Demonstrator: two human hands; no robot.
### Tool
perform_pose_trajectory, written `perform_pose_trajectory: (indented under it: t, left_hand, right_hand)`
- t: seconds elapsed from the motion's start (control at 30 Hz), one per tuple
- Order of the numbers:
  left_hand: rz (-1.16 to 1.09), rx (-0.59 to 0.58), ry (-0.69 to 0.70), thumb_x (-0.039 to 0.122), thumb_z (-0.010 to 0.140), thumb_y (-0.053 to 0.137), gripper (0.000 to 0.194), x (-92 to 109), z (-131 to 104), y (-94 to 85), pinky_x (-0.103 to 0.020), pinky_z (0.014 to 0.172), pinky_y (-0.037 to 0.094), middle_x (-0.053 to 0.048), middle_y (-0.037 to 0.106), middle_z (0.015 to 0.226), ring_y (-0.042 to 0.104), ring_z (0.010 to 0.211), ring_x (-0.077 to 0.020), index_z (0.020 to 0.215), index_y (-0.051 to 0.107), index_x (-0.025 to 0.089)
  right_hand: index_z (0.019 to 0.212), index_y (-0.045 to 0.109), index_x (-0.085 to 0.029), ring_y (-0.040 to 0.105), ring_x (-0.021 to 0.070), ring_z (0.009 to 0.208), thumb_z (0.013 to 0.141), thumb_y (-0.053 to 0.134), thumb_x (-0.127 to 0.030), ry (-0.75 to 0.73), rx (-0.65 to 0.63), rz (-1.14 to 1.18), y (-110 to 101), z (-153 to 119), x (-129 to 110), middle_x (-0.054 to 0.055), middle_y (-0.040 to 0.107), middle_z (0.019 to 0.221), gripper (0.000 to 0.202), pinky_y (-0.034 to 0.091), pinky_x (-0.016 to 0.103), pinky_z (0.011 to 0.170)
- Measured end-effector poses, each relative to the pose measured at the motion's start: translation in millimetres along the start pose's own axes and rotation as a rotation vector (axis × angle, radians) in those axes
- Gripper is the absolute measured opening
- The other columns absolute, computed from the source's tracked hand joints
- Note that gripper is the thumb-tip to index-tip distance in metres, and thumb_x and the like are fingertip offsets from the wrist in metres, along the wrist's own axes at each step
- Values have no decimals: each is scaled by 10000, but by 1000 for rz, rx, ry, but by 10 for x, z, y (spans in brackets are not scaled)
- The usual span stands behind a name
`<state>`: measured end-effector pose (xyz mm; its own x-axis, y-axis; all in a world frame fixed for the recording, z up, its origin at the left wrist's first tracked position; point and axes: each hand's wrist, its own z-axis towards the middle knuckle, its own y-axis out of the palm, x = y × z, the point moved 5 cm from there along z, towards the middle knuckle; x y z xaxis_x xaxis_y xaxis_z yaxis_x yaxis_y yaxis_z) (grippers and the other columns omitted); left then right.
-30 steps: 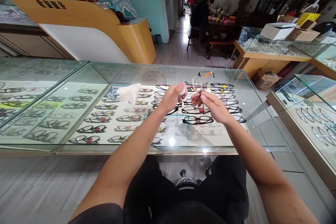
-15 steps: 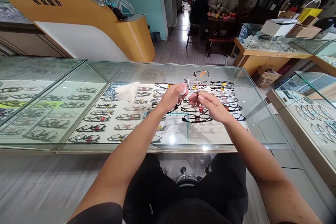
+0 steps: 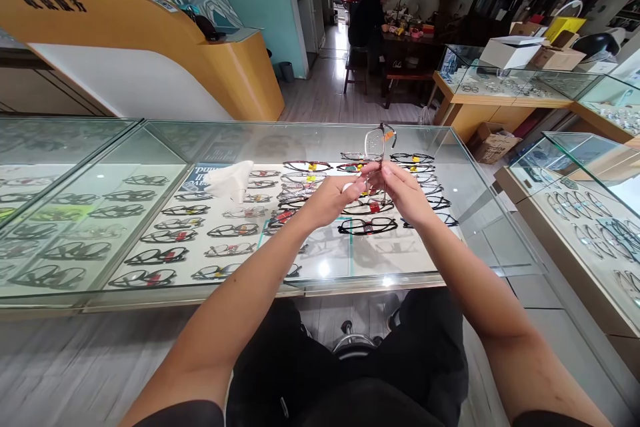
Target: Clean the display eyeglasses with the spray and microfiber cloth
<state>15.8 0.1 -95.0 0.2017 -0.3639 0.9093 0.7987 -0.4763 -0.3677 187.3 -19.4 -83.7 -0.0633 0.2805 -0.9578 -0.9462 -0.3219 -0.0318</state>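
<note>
My right hand [image 3: 406, 192] pinches a pair of thin-rimmed eyeglasses [image 3: 375, 142], held upright on end above the glass counter. An orange tag shows near the upper lens. My left hand [image 3: 329, 200] is closed, its fingertips at the lower part of the eyeglasses. A small white object [image 3: 348, 185] shows between its thumb and fingers, mostly hidden. On the counter to the left lies a crumpled white cloth [image 3: 229, 180]. Below the hands, black-framed eyeglasses [image 3: 367, 226] lie among several rows of frames inside the case.
The glass display counter [image 3: 310, 285] spans the space before me. More showcases [image 3: 575, 253] stand at the right, with boxes [image 3: 517, 52] on one. A wooden-topped desk [image 3: 245, 70] is behind at the left. A person in dark clothes [image 3: 366, 21] sits at the back.
My left hand has moved right and its fingers now meet the eyeglasses. The eyeglasses have turned slightly in my right hand. The whole view has shifted a little.
</note>
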Motion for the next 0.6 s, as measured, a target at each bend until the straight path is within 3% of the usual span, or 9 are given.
perform_pose_trajectory:
  t: [0.2,0.37,0.5,0.6]
  left_hand:
    - [-82,9,2,892,948,496,718,28,1,-61,-309,642,396,-17,505,753,441,685,-160,741,517,206]
    - [-261,225,31,1047,795,530,852,-26,30,-474,-335,711,617,-54,582,856,576,770,-188,848,644,205]
    - [-330,464,69,908,887,592,703,-223,32,-960,-313,729,604,-54,617,855,630,771,-182,876,661,209]
    - [-292,680,76,539,852,764,348,-488,10,-1373,-275,732,536,-31,639,891,640,810,-169,931,633,227]
  right_hand:
    - [1195,789,-287,767,262,1066,1059,567,-694,7,2,17,5,-14,-25,64,817,1189,483,619,441,995]
    - [1220,777,-280,753,251,1014,1059,581,-680,22,23,43,-39,-8,-16,71,827,1186,474,606,422,956]
    - [1211,790,-281,742,221,970,1084,591,-620,-4,13,100,-51,-7,-18,58,835,1154,413,577,379,918]
    - [1199,803,-285,743,220,973,1079,615,-604,-13,15,123,-62,-10,-22,54,838,1159,389,572,376,920]
